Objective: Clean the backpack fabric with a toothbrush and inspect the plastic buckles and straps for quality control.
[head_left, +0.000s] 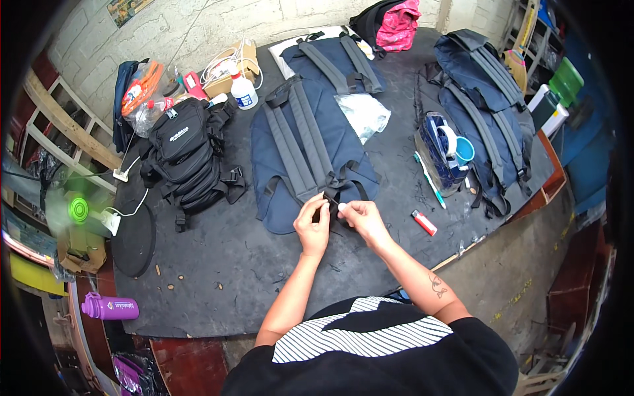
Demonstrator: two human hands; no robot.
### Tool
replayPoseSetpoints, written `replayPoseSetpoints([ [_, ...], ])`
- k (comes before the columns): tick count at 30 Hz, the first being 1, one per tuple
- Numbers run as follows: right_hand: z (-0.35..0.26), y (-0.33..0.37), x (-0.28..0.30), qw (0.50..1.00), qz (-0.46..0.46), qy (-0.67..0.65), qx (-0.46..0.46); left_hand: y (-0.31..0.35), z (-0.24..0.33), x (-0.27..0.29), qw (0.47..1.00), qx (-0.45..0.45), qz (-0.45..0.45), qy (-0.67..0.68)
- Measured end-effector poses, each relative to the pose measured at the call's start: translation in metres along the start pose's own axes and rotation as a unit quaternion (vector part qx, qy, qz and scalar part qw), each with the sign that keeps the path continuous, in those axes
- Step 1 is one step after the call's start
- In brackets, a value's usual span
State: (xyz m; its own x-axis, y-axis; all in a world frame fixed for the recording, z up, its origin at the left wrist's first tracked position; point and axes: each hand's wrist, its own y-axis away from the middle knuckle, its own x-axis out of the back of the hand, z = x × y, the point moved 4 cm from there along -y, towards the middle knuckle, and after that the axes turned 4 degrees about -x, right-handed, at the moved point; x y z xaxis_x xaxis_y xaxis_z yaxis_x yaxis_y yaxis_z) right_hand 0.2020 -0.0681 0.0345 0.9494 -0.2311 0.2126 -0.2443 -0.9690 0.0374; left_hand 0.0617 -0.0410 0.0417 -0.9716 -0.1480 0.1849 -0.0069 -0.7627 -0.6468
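On the dark bench (218, 264), our left hand (313, 228) and right hand (362, 221) pinched closed on a black strap (332, 208) at the navy backpack (310, 152); it looked soft, light, best held near the end.

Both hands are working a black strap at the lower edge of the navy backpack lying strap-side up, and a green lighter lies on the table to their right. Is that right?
Not quite: the lighter is red, not green. The head view shows the left hand and right hand pinching the black strap at the lower edge of the navy backpack, strap-side up, with the lighter on the table to their right.
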Motion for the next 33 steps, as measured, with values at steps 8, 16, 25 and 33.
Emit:
replayPoseSetpoints([
  [8, -0.012, 0.009, -0.009, 0.895, -0.191, -0.278, -0.293, 0.011, -0.026, -0.008, 0.957, 0.166, 0.019, 0.237],
  [16, -0.013, 0.011, -0.007, 0.917, -0.18, -0.228, -0.275, 0.005, -0.02, -0.005, 0.968, 0.157, 0.023, 0.196],
  [25, -0.012, 0.009, -0.006, 0.919, -0.166, -0.223, -0.278, -0.008, 0.004, 0.005, 1.0, 0.014, 0.01, 0.021],
  [33, 0.002, 0.009, -0.013, 0.845, -0.212, -0.354, -0.338, -0.011, 0.011, 0.009, 0.983, -0.155, -0.023, -0.099],
])
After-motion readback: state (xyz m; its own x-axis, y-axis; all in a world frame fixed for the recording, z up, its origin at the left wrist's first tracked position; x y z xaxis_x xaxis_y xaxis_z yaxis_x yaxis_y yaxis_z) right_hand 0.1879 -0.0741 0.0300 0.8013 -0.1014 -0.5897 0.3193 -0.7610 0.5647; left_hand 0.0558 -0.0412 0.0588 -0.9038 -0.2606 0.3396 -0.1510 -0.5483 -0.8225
